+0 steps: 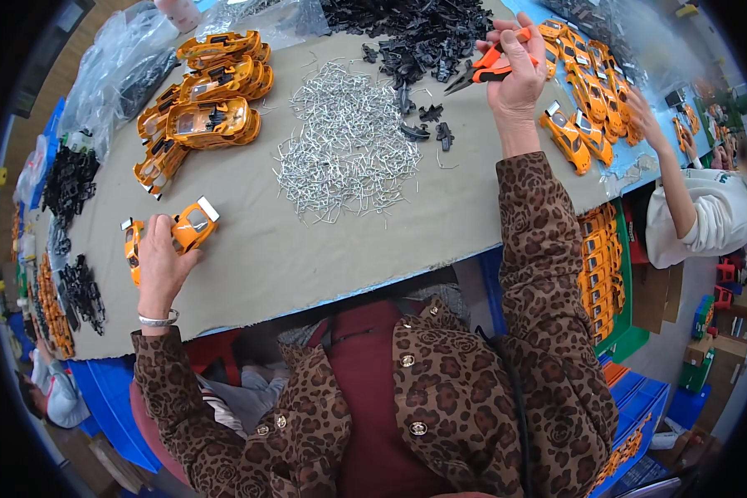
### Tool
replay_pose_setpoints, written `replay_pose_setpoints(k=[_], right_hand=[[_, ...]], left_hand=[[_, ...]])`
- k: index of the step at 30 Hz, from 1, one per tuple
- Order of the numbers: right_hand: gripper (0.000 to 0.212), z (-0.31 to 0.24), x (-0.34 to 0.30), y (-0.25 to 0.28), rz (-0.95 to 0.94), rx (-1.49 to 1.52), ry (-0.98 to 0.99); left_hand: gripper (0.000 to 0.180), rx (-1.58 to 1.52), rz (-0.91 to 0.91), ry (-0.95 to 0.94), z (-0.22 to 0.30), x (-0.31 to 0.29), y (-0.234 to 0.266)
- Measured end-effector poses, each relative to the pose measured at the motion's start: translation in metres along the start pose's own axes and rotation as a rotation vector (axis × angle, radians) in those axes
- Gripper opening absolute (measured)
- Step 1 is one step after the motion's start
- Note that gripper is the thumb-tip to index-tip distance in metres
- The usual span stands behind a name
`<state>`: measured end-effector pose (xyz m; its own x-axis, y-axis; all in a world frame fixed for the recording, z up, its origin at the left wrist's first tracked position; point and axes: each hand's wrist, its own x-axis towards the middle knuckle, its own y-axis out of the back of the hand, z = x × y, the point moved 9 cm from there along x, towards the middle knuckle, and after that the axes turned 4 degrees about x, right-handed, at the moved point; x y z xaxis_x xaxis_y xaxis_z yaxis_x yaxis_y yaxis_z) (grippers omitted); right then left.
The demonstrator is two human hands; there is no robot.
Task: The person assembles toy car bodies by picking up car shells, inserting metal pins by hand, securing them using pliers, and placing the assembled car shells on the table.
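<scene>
At the left front of the table, my left hand (163, 257) is closed on orange toy cars. One toy car (195, 224) with a white rear wing shows right of my fingers, and another orange toy car (131, 247) sticks out on their left. My right hand (519, 75) is raised over the far right of the table, wrapped round long-nose pliers (491, 68) with orange and black handles. The pliers' tips point left, toward loose black plastic parts (430, 113). Between my hands lies a heap of thin bent metal wires (349, 145).
Orange car bodies (212, 124) are stacked at the back left. A heap of black plastic parts (423, 37) lies at the back. On the right, more orange cars (589, 87) stand in rows; a co-worker's hand (646, 120) reaches there. A green crate (627, 307) holds orange cars below the table edge.
</scene>
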<state>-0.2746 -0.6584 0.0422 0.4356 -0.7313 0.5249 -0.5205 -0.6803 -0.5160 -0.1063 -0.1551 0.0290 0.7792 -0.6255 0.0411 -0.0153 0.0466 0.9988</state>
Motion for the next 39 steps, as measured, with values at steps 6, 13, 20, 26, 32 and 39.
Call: replay_pose_setpoints(k=[6, 13, 20, 26, 32, 39], right_hand=[[0.04, 0.012, 0.0, -0.023, -0.11, 0.199, -0.184], [0.046, 0.048, -0.003, -0.054, -0.334, 0.16, -0.381], [0.037, 0.035, -0.013, -0.047, -0.309, 0.145, -0.346], [0.037, 0.021, -0.027, -0.051, -0.292, 0.05, -0.238], [0.037, 0.01, -0.025, -0.03, -0.247, 0.064, -0.155], [0.041, 0.001, -0.03, -0.023, -0.198, 0.025, -0.104]], left_hand=[[0.049, 0.103, 0.045, -0.095, 0.016, 0.005, -0.005], [0.051, 0.083, 0.057, -0.138, 0.02, 0.005, 0.007], [0.053, -0.247, -0.185, -0.069, -0.009, 0.039, 0.001], [0.052, -0.67, -0.315, 0.218, -0.043, 0.028, -0.022], [0.047, -1.147, -0.241, 0.218, -0.048, 0.017, -0.026], [0.046, -0.8, 0.007, 0.147, -0.025, 0.01, -0.017]])
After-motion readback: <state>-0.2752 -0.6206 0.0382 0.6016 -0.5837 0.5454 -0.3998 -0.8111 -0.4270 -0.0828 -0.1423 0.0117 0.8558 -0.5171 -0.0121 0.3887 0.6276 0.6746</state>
